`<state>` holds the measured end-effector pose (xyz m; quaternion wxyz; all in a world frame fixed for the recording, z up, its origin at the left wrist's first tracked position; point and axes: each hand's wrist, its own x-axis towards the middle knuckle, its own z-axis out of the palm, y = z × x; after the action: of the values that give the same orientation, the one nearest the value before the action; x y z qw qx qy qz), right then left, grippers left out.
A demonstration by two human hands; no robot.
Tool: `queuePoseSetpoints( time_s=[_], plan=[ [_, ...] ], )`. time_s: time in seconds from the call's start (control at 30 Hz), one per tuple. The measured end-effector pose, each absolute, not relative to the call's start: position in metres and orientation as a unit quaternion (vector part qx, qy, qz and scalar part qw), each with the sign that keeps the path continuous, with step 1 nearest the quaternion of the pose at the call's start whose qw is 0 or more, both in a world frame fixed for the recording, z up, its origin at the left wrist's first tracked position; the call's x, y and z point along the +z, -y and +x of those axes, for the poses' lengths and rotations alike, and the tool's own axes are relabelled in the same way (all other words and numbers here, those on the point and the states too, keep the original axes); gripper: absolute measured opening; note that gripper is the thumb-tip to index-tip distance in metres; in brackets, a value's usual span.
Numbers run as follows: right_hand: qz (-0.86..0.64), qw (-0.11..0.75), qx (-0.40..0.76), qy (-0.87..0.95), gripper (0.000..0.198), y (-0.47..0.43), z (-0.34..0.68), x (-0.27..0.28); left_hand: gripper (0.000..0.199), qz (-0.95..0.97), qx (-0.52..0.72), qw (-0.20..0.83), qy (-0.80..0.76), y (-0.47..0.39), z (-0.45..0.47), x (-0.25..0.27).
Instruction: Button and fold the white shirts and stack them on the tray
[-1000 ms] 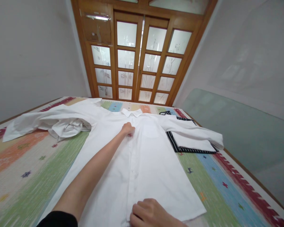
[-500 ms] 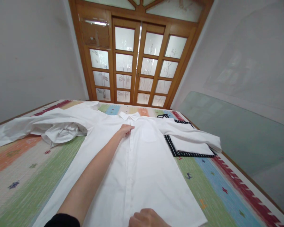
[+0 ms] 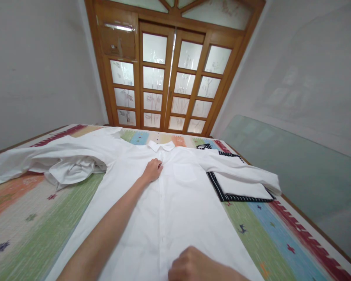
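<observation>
A white button-up shirt (image 3: pixel 181 210) lies front up, its collar (image 3: pixel 161 146) at the far end and both sleeves spread out sideways. My left hand (image 3: pixel 153 171) is closed at the front placket, just below the collar, with its fingers curled on the cloth. Down at the bottom of the view, my right hand (image 3: pixel 190 265) makes a fist over the lower part of the placket. Its fingertips are hidden, and it seems to grip the shirt cloth there.
Bunched white cloth (image 3: pixel 73 169) lies by the left sleeve. Folded white cloth (image 3: pixel 242 185) on black striped fabric (image 3: pixel 218 189) sits partly under the right sleeve. A colourful patterned cover (image 3: pixel 269 238) spreads beneath. Walls flank both sides; wooden glazed doors (image 3: pixel 163 78) stand beyond.
My left hand has moved slightly down the placket, away from the collar, and its fingers have turned. My right hand has shifted a little right and further into view.
</observation>
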<state>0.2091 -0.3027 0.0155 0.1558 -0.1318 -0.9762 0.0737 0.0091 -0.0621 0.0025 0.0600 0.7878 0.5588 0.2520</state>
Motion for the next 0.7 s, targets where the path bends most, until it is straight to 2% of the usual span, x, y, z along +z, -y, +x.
queuePoseSetpoints(
  time_s=[0.13, 0.23, 0.33, 0.5, 0.7],
  plan=[
    [-0.211, 0.168, 0.074, 0.96, 0.02, 0.22, 0.194, 0.065, 0.02, 0.796, 0.273, 0.021, -0.54, 0.065, 0.011, 0.001],
    [-0.298, 0.196, 0.075, 0.931, 0.008, 0.136, 0.18, 0.074, 0.021, 0.799, 0.268, 0.033, -0.538, 0.067, 0.012, 0.0],
    [-0.384, 0.218, 0.07, 0.895, 0.013, 0.053, 0.168, 0.068, 0.022, 0.79, 0.256, 0.066, -0.553, 0.068, 0.012, -0.002],
    [-0.504, 0.249, 0.087, 0.823, 0.037, -0.037, 0.153, 0.051, 0.021, 0.785, 0.258, 0.09, -0.556, 0.067, 0.012, -0.002],
    [-0.541, 0.214, 0.13, 0.803, 0.036, -0.078, 0.144, 0.036, 0.019, 0.775, 0.292, 0.11, -0.55, 0.063, 0.014, -0.007]
  ],
)
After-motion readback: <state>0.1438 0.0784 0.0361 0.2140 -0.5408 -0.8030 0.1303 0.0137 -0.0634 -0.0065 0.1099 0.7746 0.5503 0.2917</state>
